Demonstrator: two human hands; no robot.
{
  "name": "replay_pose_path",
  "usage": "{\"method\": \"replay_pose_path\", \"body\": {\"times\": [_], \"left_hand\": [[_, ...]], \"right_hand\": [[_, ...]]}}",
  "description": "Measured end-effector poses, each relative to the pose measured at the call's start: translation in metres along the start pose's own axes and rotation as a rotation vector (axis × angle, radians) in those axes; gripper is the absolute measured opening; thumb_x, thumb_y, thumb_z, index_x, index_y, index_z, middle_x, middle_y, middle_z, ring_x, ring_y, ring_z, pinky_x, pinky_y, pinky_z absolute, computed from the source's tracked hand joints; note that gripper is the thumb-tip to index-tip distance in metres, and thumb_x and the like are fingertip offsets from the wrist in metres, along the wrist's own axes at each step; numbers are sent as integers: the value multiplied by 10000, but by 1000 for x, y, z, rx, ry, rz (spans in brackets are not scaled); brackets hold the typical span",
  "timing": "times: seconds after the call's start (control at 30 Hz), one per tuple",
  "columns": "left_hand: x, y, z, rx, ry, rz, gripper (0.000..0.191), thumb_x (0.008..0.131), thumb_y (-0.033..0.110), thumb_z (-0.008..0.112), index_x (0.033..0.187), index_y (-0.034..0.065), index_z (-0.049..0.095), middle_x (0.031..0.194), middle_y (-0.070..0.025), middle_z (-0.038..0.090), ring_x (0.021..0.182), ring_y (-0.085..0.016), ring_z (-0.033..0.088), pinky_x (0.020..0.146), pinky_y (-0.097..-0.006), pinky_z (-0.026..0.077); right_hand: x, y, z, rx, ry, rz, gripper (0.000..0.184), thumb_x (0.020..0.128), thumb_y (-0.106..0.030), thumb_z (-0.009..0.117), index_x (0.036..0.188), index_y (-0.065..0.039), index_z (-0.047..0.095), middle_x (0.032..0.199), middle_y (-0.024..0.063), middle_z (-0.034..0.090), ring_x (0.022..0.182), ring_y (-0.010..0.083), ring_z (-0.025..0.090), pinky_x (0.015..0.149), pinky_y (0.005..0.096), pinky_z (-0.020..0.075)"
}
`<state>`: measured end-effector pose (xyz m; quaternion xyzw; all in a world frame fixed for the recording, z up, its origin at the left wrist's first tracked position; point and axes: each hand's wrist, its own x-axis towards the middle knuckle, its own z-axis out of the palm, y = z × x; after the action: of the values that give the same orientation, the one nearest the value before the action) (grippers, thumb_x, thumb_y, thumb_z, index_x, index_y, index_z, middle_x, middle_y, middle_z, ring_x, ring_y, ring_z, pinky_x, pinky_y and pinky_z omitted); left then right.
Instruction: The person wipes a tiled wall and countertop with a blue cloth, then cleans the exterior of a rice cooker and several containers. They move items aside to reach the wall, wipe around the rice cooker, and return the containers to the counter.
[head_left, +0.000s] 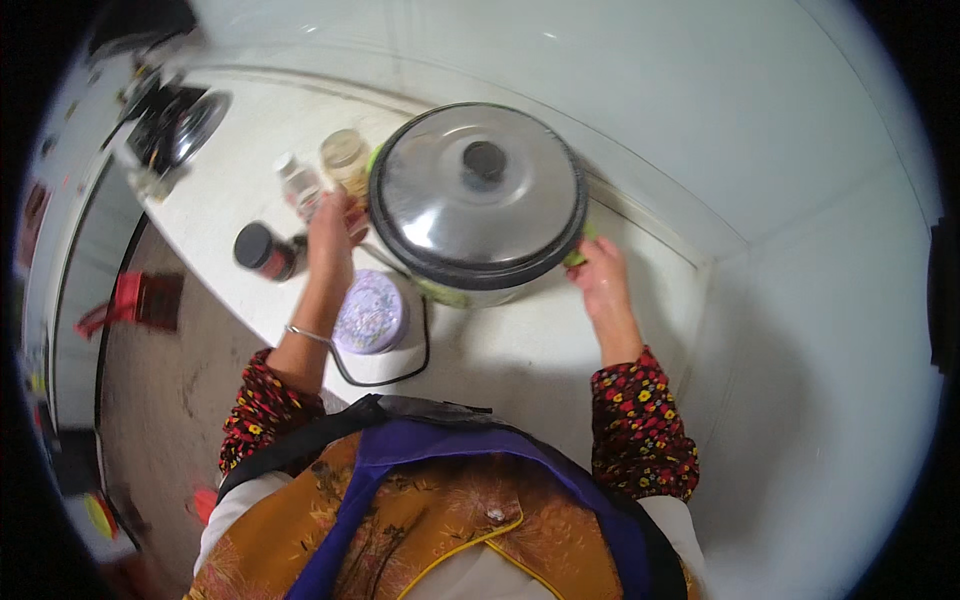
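A large round pot with a domed metal lid (439, 195) and a black knob stands on the white counter (517, 375) by the wall. My right hand (606, 277) grips a green handle (576, 257) at the pot's right side. On the other side my left hand (335, 225) is raised beside the pot, near a jar with a pale lid (345, 150) and a small white-capped bottle (298, 180); blur hides whether its fingers hold anything. Below it sits a round tin or box with a lilac patterned lid (369, 311), with a black cord (427, 337) looping around it.
A jar with a black lid (259, 247) stands near the counter's left edge. Farther off at the upper left are a stove and a shiny metal lid or pan (201, 127). A red stool-like object (139, 304) is on the floor. The wall (795, 300) bounds the counter at the right.
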<state>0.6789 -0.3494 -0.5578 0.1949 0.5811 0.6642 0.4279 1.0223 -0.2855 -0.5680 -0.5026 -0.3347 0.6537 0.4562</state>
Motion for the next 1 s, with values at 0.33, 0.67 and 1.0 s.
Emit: {"method": "replay_pose_path", "body": {"times": [0.33, 0.67, 1.0], "left_hand": [[146, 44, 74, 51, -569, -246, 372, 899, 274, 561, 1115, -27, 586, 987, -120, 658, 846, -184, 639, 742, -286, 535], [140, 57, 68, 897, -461, 317, 547, 956, 391, 462, 1255, -64, 504, 1182, -184, 573, 1111, -240, 520, 984, -309, 366], [116, 78, 85, 863, -387, 34, 594, 951, 504, 424, 1153, -35, 572, 990, -93, 598, 890, -144, 539, 795, -262, 443]], "right_hand": [[-28, 18, 21, -23, -418, 16, 225, 885, -145, 588, 1069, -24, 542, 890, 55, 624, 744, 139, 601, 644, 272, 498], [205, -10, -36, -1062, -40, -467, 422, 827, -140, 539, 1249, -119, 542, 1156, 158, 602, 1029, 307, 590, 894, 372, 464], [286, 44, 25, -1341, -40, -772, 204, 783, -144, 544, 959, -74, 621, 974, 118, 618, 960, 295, 554, 873, 412, 395]]}}
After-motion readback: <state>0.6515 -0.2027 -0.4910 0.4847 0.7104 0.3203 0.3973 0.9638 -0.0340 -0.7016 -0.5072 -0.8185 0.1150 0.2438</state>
